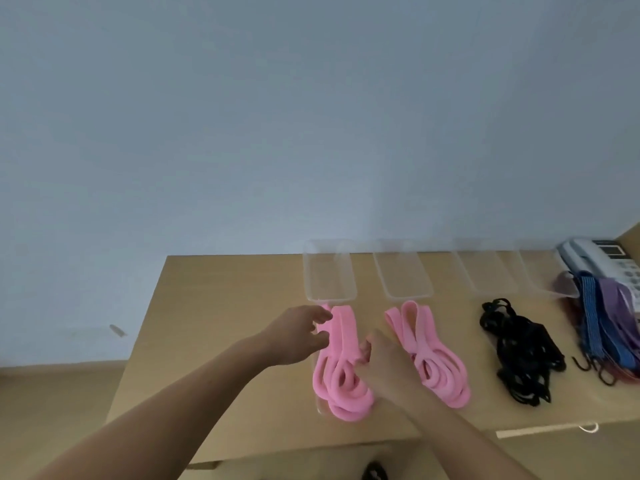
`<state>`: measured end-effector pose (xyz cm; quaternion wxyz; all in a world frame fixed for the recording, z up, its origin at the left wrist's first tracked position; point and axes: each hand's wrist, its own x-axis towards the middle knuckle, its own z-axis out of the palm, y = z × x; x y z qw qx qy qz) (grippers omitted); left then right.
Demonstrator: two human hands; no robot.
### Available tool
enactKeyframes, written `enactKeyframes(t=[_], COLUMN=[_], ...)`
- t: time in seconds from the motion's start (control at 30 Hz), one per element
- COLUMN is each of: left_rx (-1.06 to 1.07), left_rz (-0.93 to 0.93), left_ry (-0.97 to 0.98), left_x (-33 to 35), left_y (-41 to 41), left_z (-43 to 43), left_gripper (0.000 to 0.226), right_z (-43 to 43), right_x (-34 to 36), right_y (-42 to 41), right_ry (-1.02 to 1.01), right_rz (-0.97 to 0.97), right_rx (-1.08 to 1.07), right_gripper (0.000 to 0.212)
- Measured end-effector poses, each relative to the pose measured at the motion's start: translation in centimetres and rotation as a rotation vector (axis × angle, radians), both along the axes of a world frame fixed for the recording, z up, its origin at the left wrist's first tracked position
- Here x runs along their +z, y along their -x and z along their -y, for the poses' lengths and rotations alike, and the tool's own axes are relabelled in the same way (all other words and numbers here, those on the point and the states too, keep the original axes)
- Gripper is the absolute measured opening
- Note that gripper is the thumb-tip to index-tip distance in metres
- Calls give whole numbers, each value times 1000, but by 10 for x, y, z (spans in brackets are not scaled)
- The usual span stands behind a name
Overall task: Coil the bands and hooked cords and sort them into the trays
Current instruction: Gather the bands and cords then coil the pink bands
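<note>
**A:** What's the surface, and the room?

**B:** A light wooden table [214, 358] against a plain blue-grey wall [242, 116] (a desk phone [601, 261] sits at the far right corner).

**A:** And the hands?

**B:** Both are at the left pink band bundle [341, 362], which lies near the middle of the table. The left hand [298, 336] has loosely bent, slightly spread fingers, with the tips against the bundle's left edge. The right hand [384, 362] shows only its back. Its fingers reach the bundle's right edge, but I cannot tell whether they pinch it.

**A:** Counts?

**B:** There are four clear trays [332, 299] in a row along the far edge. There are two pink bundles, the right pink band bundle [429, 358] lying just beside the right hand. One heap of black cords [523, 355] lies further right. One bunch of blue and purple hooked cords [602, 327] lies in front of the phone. They are too tangled to count singly.
</note>
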<state>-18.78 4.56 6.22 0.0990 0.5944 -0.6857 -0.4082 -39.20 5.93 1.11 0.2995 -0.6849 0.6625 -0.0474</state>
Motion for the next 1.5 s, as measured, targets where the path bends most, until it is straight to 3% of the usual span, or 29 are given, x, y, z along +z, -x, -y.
enactKeyframes(t=[0.2,0.53,0.6,0.7,0.77,0.9,1.03,1.13,1.27,1.5], left_rx=[-54,-265,-204,-29,83,226,269,299,311,371], left_rz=[16,64,-3,-174,-259,-394,-567,-572,-584,-745], left_ry=[3,189,265,382,397,293,267,240,79,-254], left_x=[15,65,79,103,119,143,156,160,159,167], left_y=[8,20,28,43,51,57,60,59,48,26], left_z=[-4,-5,-4,-1,1,4,3,3,2,8], left_gripper=[52,83,73,31,20,17,22,23,20,61], right_z=[4,42,51,60,62,68,70,69,73,72], right_x=[20,101,118,141,157,183,209,216,218,215], right_y=[13,25,28,37,47,64,62,50,32,7], right_ry=[-88,-306,-348,-407,-398,-123,46,142,184,270], right_rz=[80,755,825,900,836,755,969,1003,864,829], right_rx=[48,-130,-131,-97,-29,19,141,217,259,261], right_gripper=[15,9,3,16,25,44,55,39,19,8])
